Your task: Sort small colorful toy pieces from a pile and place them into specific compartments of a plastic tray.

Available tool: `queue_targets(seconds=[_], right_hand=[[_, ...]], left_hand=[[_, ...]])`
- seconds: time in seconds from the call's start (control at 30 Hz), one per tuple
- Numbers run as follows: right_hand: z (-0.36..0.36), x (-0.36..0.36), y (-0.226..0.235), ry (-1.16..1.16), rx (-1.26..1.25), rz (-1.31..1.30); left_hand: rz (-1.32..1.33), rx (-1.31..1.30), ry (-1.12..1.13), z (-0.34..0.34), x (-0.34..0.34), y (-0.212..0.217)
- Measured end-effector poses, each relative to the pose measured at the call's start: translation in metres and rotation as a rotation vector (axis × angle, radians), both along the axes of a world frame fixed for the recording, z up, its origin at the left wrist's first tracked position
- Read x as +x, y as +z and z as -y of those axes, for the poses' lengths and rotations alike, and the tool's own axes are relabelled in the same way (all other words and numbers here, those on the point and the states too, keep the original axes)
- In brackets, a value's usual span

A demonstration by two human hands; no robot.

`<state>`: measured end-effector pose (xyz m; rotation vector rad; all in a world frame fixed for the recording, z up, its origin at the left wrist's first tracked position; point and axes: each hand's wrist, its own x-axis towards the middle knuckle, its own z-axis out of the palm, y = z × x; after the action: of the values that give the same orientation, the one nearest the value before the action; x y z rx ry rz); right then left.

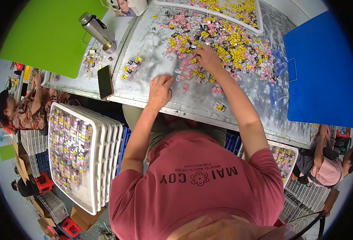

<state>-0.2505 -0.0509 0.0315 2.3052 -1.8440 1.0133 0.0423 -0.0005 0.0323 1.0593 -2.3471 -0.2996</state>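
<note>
A large heap of small, flat-sided pieces in yellow, pink, black and white spreads over the metal tabletop. My right hand reaches into the heap's left side. Its fingers are bent together, and their tips hide whatever is between them. Close to the heap's near left edge, my left hand rests low over the table with curled fingers; what they hold, if anything, is hidden. Loose pink pieces lie just right of it. A grouped block of pieces sits farther left, and a small cluster lies near the front edge.
A white tray of pieces stands at the back. Phone and steel flask are left. Green and blue panels flank the table. Stacked filled trays stand left of me. Co-workers sit at both sides.
</note>
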Motion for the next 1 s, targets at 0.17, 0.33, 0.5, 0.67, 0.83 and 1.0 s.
queue_targets(seconds=[0.17,0.33,0.5,0.67,0.83,1.0], right_hand=[[0.010,0.004,-0.001,-0.055,0.122,-0.126],[0.004,0.004,-0.007,-0.072,0.099,-0.158],[-0.005,-0.001,-0.002,-0.053,-0.028,-0.107],[-0.054,0.035,0.033,-0.078,0.275,0.198],[-0.099,0.065,0.010,-0.012,0.468,0.320],[-0.107,0.072,0.010,-0.035,0.212,0.342]], left_hand=[[0.001,0.020,-0.080,0.012,0.010,-0.010],[-0.028,0.043,-0.065,0.021,0.000,-0.005],[-0.057,0.019,-0.138,0.025,-0.016,0.000],[-0.034,0.053,-0.150,0.023,-0.016,0.002],[-0.081,0.111,-0.191,0.020,-0.021,-0.001],[-0.125,0.114,-0.205,0.011,-0.016,-0.005]])
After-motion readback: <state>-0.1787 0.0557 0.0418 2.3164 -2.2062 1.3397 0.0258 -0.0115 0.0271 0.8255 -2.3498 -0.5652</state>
